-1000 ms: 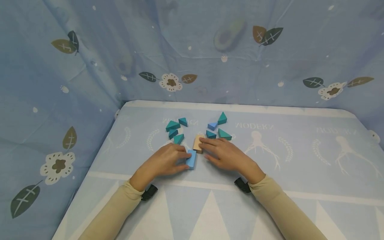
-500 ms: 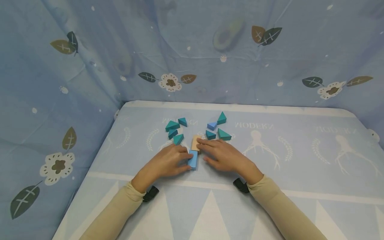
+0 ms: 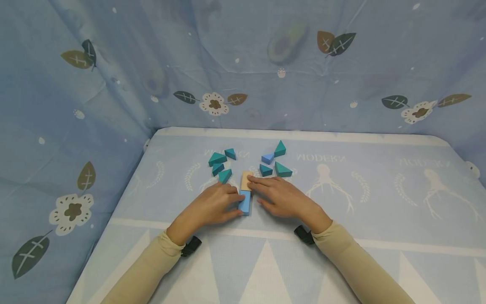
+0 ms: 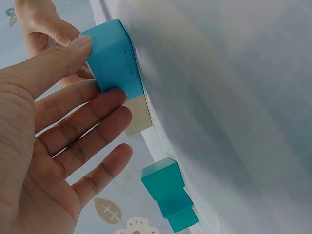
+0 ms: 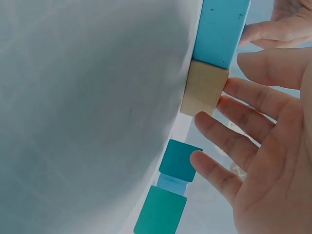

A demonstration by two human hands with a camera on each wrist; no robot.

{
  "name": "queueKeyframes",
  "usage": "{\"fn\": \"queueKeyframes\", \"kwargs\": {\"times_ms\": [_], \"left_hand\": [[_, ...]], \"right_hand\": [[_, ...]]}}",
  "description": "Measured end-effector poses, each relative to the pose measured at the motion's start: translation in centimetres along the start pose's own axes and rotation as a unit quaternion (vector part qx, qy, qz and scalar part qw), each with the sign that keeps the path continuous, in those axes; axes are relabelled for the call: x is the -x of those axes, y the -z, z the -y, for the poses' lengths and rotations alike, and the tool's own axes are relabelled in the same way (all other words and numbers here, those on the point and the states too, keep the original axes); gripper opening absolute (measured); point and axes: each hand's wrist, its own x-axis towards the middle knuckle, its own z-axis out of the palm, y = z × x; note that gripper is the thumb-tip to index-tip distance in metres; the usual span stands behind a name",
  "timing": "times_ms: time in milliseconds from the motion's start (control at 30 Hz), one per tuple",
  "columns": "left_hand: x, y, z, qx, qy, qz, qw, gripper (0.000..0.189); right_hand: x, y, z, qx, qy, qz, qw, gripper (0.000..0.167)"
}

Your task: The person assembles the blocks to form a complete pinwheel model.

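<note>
A light blue rectangular block point(image 3: 244, 203) lies flat on the table, end to end with a natural wood block point(image 3: 246, 180) beyond it. My left hand point(image 3: 212, 204) holds the blue block, thumb at its near end and fingers along its left side. In the left wrist view the thumb and fingertips touch the blue block point(image 4: 114, 58). My right hand point(image 3: 284, 197) rests its fingertips on the wood block's right side. The right wrist view shows those fingers nearly straight against the wood block point(image 5: 204, 87), the thumb apart from it.
Several teal triangular blocks point(image 3: 217, 158) lie in a group behind the left hand. Behind the right hand lie more teal triangles point(image 3: 282, 169) and a blue triangle point(image 3: 267, 158). A patterned curtain point(image 3: 243, 63) hangs beyond the table's back edge point(image 3: 303, 136).
The wood block has shifted left and turned straighter, so it now lines up with the blue block. The blue block has moved slightly right with the left hand.
</note>
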Motion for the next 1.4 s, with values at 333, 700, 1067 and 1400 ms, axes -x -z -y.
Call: {"fn": "queueKeyframes", "kwargs": {"times_ms": [333, 700, 1067, 1400], "left_hand": [[0.1, 0.2, -0.1, 0.004, 0.002, 0.004, 1.0, 0.036], [0.2, 0.2, -0.1, 0.003, 0.004, 0.0, 1.0, 0.036], [0.3, 0.8, -0.5, 0.004, 0.015, -0.006, 0.9999, 0.038], [-0.1, 0.8, -0.8, 0.019, 0.008, -0.006, 0.9998, 0.041]], "right_hand": [[-0.1, -0.2, 0.1, 0.01, 0.0, 0.004, 0.9999, 0.048], [-0.1, -0.2, 0.0, 0.014, 0.02, -0.013, 0.9996, 0.047], [-0.1, -0.1, -0.3, 0.031, 0.01, -0.048, 0.9983, 0.047], [0.1, 0.6, -1.2, 0.086, -0.086, -0.084, 0.989, 0.048]]}}
